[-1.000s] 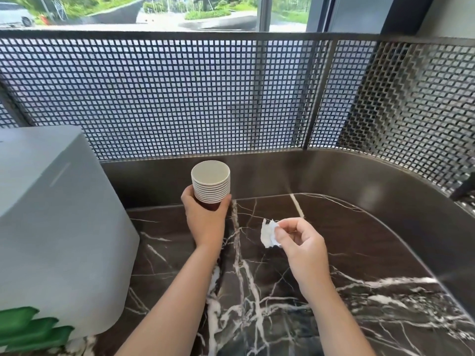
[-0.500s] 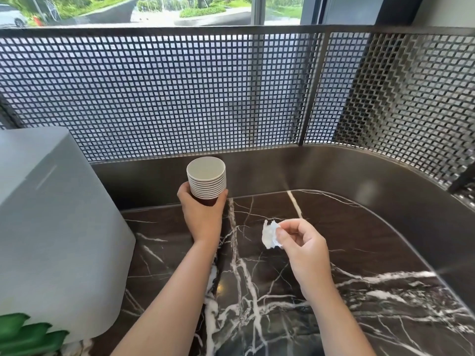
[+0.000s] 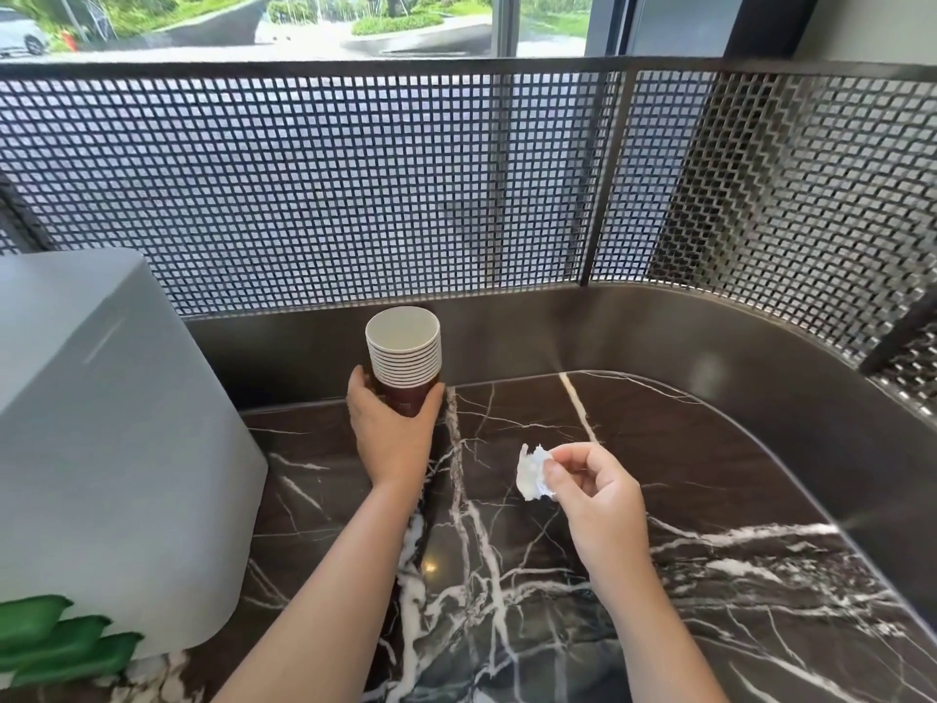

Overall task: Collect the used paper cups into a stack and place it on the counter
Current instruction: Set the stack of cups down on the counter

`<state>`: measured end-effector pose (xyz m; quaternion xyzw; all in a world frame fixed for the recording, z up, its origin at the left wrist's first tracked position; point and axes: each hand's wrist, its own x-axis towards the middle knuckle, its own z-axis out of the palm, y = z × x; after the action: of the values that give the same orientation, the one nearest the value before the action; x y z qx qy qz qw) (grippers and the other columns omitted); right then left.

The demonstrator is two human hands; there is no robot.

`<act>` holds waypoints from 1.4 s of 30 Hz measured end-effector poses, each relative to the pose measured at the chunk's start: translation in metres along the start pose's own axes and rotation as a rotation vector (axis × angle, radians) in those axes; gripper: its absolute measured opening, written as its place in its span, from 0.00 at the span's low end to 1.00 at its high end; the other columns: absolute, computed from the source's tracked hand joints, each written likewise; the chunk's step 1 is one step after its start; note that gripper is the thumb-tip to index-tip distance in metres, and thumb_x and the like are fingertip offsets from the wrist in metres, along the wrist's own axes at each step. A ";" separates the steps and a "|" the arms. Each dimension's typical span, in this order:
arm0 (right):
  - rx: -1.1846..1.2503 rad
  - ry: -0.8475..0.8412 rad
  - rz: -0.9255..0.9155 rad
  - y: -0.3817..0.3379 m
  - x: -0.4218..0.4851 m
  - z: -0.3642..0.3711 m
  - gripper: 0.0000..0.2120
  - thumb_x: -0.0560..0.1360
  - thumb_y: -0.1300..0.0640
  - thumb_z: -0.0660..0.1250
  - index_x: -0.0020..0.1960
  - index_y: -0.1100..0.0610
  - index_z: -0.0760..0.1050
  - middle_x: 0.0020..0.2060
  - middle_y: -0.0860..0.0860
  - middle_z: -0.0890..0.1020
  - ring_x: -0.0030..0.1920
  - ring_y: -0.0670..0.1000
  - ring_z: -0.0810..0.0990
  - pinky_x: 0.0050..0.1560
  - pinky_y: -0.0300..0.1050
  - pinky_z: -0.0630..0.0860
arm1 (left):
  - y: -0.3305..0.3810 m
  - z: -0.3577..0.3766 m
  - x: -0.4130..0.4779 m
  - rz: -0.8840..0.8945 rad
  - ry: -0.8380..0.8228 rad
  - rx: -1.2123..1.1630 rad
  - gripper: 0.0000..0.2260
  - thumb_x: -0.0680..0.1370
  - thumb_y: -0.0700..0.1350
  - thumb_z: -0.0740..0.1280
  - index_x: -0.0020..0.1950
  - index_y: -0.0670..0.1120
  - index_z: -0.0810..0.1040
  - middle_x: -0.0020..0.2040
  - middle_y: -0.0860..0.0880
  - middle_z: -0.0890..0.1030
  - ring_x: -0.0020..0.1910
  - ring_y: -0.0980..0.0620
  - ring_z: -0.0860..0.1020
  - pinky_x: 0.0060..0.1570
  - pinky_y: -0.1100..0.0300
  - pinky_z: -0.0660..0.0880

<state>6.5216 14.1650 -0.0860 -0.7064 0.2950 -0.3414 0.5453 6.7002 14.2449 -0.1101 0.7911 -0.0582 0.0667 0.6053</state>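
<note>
A stack of several paper cups [image 3: 404, 353], white rims over a dark brown outer cup, stands upright at the back of the dark marble counter [image 3: 634, 575]. My left hand [image 3: 390, 428] grips the bottom of the stack, fingers wrapped round the brown cup. Whether the stack's base touches the counter is hidden by the hand. To the right and nearer me, my right hand [image 3: 593, 492] pinches a crumpled white scrap of paper [image 3: 531, 473] between thumb and fingers, above the counter.
A large grey box-shaped appliance [image 3: 101, 449] with green shapes at its lower corner fills the left. A curved dark metal rim [image 3: 710, 337] topped by a perforated metal screen [image 3: 355, 195] bounds the counter at the back and right.
My left hand has carried the cup stack slightly farther back toward the metal rim. My right hand still holds the paper scrap in about the same place.
</note>
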 end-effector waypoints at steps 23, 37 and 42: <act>-0.126 -0.099 0.097 0.003 -0.117 -0.057 0.07 0.72 0.59 0.68 0.38 0.50 0.77 0.33 0.48 0.80 0.35 0.44 0.77 0.34 0.35 0.71 | -0.002 -0.145 -0.185 0.371 -0.345 0.480 0.20 0.74 0.45 0.70 0.64 0.44 0.73 0.58 0.50 0.78 0.59 0.51 0.75 0.61 0.52 0.71; -0.167 -0.187 0.044 -0.005 -0.187 -0.077 0.08 0.72 0.61 0.67 0.38 0.49 0.76 0.31 0.47 0.78 0.31 0.43 0.74 0.33 0.36 0.69 | 0.002 -0.193 -0.250 0.551 -0.350 0.603 0.18 0.68 0.40 0.76 0.56 0.39 0.79 0.52 0.43 0.82 0.52 0.42 0.80 0.52 0.46 0.76; -0.159 -0.186 0.024 -0.007 -0.212 -0.087 0.08 0.72 0.62 0.68 0.38 0.51 0.76 0.31 0.47 0.77 0.30 0.39 0.73 0.30 0.30 0.68 | 0.002 -0.210 -0.275 0.578 -0.340 0.607 0.17 0.67 0.39 0.76 0.54 0.40 0.80 0.50 0.44 0.82 0.50 0.43 0.81 0.49 0.49 0.76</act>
<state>6.3266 14.2849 -0.0979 -0.7723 0.2778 -0.2433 0.5168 6.4214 14.4502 -0.1025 0.8839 -0.3529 0.1162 0.2841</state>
